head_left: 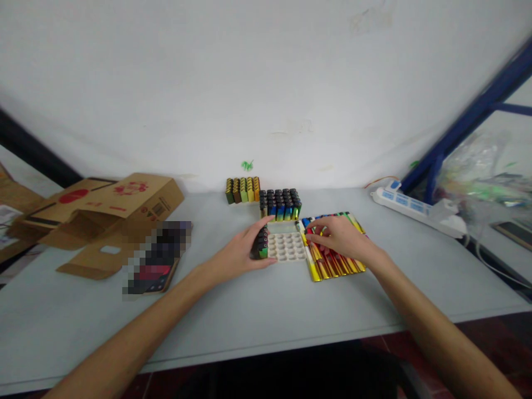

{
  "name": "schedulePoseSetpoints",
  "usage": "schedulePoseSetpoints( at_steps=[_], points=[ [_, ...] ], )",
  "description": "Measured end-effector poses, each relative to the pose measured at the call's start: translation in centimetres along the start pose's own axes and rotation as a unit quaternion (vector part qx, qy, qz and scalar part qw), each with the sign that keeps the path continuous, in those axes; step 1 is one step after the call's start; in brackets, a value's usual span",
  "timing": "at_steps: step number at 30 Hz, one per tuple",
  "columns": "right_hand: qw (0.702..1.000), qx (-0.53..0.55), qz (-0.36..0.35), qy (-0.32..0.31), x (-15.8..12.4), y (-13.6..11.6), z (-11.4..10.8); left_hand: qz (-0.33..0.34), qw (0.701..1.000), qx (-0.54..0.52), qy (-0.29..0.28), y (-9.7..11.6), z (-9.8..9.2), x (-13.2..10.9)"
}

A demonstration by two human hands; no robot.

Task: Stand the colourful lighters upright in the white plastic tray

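A white tray (286,246) with rows of small round sockets lies on the table, its left end filled with a row of upright black-topped lighters (263,244). My left hand (239,252) is curved round that end, fingers at the far side and thumb at the near corner. To the right, metallic gold, red and blue lighters (332,269) lie flat in side-by-side rows. Over their left edge, my right hand (332,235) pinches a lighter, largely hidden by the fingers. Behind the tray stands a block of black-topped lighters (280,204).
Another block of gold-topped lighters (243,190) stands near the wall. On the left are an opened cardboard box (128,194) and a partly pixelated phone (160,260). A white power strip (419,210) with a cable lies at the right, beside a blue metal frame (457,124).
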State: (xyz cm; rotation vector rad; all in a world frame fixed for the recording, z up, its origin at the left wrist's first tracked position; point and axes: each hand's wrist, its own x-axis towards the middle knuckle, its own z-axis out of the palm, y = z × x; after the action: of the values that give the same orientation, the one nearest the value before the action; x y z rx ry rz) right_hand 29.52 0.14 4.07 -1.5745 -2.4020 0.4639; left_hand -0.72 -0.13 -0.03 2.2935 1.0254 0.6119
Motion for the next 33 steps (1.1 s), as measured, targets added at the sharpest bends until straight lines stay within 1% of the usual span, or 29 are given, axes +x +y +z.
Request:
schedulePoseSetpoints(
  at_steps=[5,9,10,12,15,17,21,24,26,28,30,31,33],
  points=[
    [0.999,0.010,0.031,0.013,-0.2,0.2,-0.2,-0.003,1.000,-0.004,0.003,-0.1,0.1,0.0],
    [0.997,0.038,0.042,0.058,-0.4,-0.4,-0.3,-0.002,1.000,-0.008,0.005,-0.3,0.1,0.0],
    [0.996,0.054,0.029,0.071,-0.4,-0.8,-0.3,-0.002,1.000,-0.010,0.006,-0.3,0.0,0.0],
    [0.993,0.087,-0.024,0.079,-0.3,-1.8,0.0,0.001,1.000,-0.020,0.008,-0.5,0.0,0.0],
    [0.985,0.131,-0.101,0.048,0.1,-3.7,0.9,0.010,0.999,-0.036,0.014,-0.6,-0.1,0.0],
    [0.981,0.142,-0.127,0.030,0.6,-4.8,1.6,0.013,0.999,-0.041,0.018,-0.7,-0.1,0.0],
    [0.980,0.132,-0.145,0.018,1.8,-6.4,3.1,0.001,0.998,-0.069,0.016,-0.9,-0.1,0.2],
    [0.980,0.142,-0.141,0.008,2.5,-7.0,4.0,0.007,0.996,-0.087,0.016,-1.0,0.0,0.3],
    [0.978,0.146,-0.146,0.017,2.6,-7.1,4.3,0.010,0.996,-0.090,0.016,-1.0,0.0,0.3],
    [0.976,0.147,-0.158,0.034,2.4,-6.8,4.0,0.008,0.996,-0.087,0.016,-0.9,0.0,0.2],
    [0.977,0.139,-0.155,0.050,1.9,-6.0,3.0,0.001,0.997,-0.080,0.016,-0.7,0.0,0.2],
    [0.980,0.129,-0.142,0.058,1.5,-5.4,2.2,-0.003,0.997,-0.076,0.016,-0.6,0.0,0.1],
    [0.988,0.085,-0.086,0.097,0.7,-4.1,0.7,-0.005,0.997,-0.070,0.015,-0.4,-0.1,0.1]
  ],
)
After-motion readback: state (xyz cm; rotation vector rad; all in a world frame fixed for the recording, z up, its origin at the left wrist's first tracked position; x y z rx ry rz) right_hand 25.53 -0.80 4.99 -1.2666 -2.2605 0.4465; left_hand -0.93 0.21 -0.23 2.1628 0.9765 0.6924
